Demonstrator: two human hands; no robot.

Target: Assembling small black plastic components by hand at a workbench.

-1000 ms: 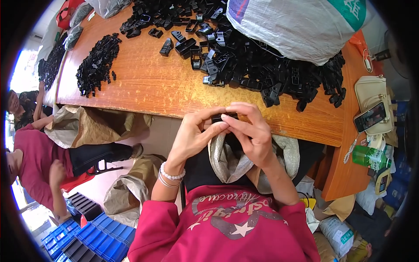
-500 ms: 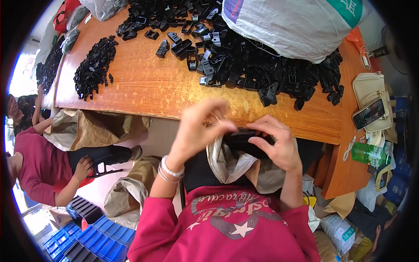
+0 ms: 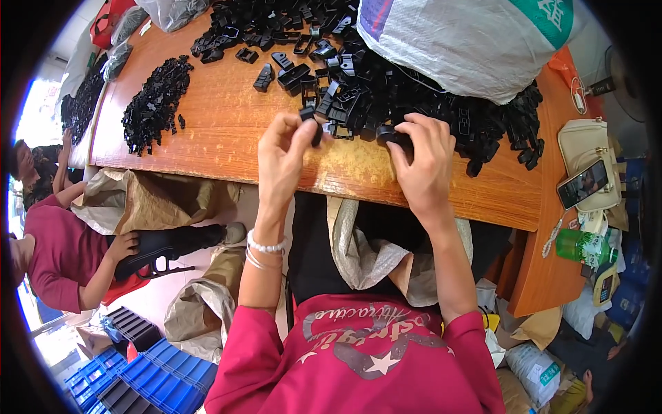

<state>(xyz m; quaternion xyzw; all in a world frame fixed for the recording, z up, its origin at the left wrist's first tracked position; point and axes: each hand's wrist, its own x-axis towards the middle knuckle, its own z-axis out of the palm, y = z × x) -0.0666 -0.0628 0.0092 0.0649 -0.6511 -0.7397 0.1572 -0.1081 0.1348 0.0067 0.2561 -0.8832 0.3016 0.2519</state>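
My left hand is over the front part of the wooden table, its thumb and fingers pinched on a small black plastic part. To its right, my right hand grips another black plastic part between thumb and fingers, at the front of a large heap of black plastic parts. The fingers partly cover both pieces, so their full shape is hidden. Below the table edge, an open woven sack sits at my lap, its inside dark.
A pile of smaller black pieces lies on the left of the table. The stuffed white sack rests on the heap. A seated person is at the left, near blue crates. At right are a handbag and phone.
Both hands have moved up and forward from the sack's mouth to above the table, and apart from each other. Each now has a black part in its fingers.
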